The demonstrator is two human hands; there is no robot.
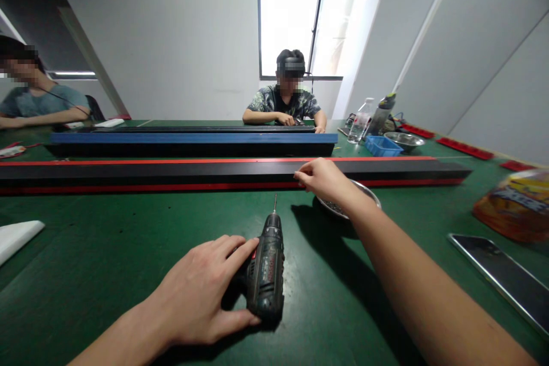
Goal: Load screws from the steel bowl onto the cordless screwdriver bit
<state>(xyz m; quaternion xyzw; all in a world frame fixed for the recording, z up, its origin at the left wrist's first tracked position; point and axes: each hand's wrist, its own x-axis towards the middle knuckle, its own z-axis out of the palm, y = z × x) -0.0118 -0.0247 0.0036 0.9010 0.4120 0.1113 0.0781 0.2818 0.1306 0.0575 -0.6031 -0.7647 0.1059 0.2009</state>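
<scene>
My left hand (pixel 210 286) grips a black cordless drill (pixel 266 274) from its left side, thumb at the rear and fingers along the body. The drill lies on the green table, its thin bit (pixel 275 203) pointing away from me. My right hand (pixel 319 177) is in front of a long black bar with red edges (pixel 206 174), with thumb and fingertips pinched together; whatever they may hold is too small to make out. Under my right wrist stands a metal bowl (pixel 374 193), partly hidden by the arm, with small dark pieces inside.
Behind the bar lies a long blue and black one (pixel 193 140). At right are a phone (pixel 501 274), an orange bag (pixel 514 206), a blue basket (pixel 383 146), another metal bowl (pixel 405 140) and bottles (pixel 361 120). Across the table one person (pixel 285 103) works; another sits at left.
</scene>
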